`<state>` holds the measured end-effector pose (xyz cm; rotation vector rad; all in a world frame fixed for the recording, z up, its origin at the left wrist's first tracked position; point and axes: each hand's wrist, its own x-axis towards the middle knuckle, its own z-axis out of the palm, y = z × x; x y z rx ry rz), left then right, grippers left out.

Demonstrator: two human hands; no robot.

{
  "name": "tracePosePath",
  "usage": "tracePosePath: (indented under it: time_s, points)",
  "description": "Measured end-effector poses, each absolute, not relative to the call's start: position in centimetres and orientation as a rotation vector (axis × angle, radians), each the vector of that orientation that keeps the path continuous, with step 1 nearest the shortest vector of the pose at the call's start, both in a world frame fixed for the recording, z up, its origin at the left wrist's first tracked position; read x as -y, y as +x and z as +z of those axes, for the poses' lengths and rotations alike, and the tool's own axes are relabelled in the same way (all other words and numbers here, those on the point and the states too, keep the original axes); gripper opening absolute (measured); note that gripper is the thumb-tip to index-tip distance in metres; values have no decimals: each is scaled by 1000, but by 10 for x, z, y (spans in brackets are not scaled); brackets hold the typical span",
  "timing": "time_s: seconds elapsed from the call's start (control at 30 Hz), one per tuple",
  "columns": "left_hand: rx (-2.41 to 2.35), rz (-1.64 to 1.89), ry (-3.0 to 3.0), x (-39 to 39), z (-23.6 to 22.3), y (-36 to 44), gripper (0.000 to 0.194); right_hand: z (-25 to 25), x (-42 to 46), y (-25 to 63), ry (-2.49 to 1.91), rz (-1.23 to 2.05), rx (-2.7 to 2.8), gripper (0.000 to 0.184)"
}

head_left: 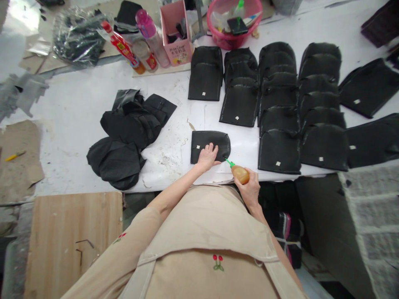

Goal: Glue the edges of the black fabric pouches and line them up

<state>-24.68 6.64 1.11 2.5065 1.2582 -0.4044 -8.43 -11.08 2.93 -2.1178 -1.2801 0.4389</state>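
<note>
A black fabric piece (pixel 199 155) with one rounded end and a small white tag lies on the white table in front of me. My left hand (pixel 208 158) rests on it, fingers stretched out. In my right hand (pixel 251 187) is a squeeze bottle (pixel 241 174) of amber liquid, gripped round its body and tilted. Its green nozzle (pixel 230 162) points at the piece's lower right corner, at or very near the edge. Left of my hands sits a loose heap of black fabric pieces (pixel 124 124).
Overlapping rows of similar black pieces (pixel 279 151) cover the table's right side. Along the back stand a pink basket (pixel 218 39), a pink box (pixel 179 54), a purple-capped bottle (pixel 152 33) and a red-labelled bottle (pixel 120 43). A wooden board (pixel 75 236) with eyeglasses is at lower left.
</note>
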Motion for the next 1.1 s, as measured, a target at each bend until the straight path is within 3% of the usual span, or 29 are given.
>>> tracePosePath:
  time_s: [1.1]
  points:
    - [-1257,-276,2411,-79,13,-249,59,21,114,-104,-2054,575,1102,45]
